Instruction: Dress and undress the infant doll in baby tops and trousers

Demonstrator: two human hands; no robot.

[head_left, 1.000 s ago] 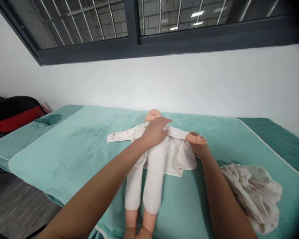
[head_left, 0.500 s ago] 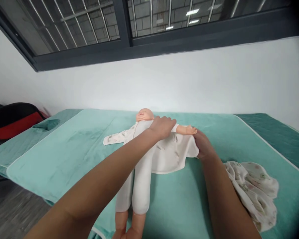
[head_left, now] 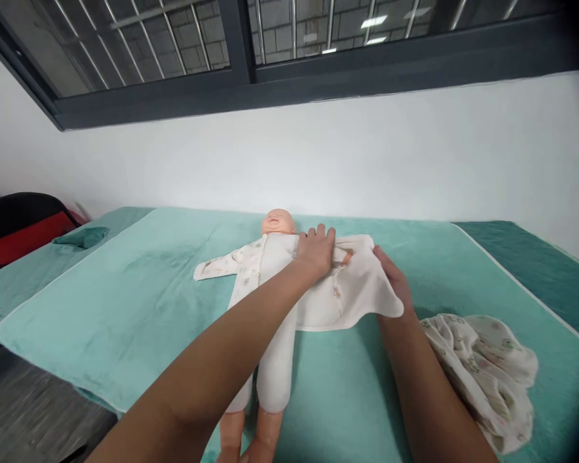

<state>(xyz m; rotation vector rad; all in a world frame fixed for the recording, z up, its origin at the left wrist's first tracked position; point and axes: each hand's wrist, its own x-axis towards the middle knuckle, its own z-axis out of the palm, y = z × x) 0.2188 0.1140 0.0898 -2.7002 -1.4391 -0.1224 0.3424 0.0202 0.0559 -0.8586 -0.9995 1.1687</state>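
A baby doll (head_left: 278,222) lies on its back, its head toward the wall. It wears white trousers (head_left: 275,379) and a white patterned baby shirt (head_left: 248,267), whose front lies open. One sleeve is spread out to the left with the doll's hand hidden inside. My left hand (head_left: 317,249) is closed over the shirt at the doll's other shoulder. My right hand (head_left: 394,283) grips the edge of the shirt's loose front panel (head_left: 361,289), fingers partly behind the cloth. Only a small patch of that doll arm (head_left: 347,258) shows through the cloth.
A crumpled patterned cloth (head_left: 485,376) lies to the right of my right forearm. The teal padded sheet (head_left: 125,308) covers the table, which meets a white wall under a barred window (head_left: 251,96). A black and red object (head_left: 24,225) stands at the left.
My right hand has drawn the shirt panel up and over the doll's arm, which was bare before and is now mostly covered. My left hand stays near the shoulder.
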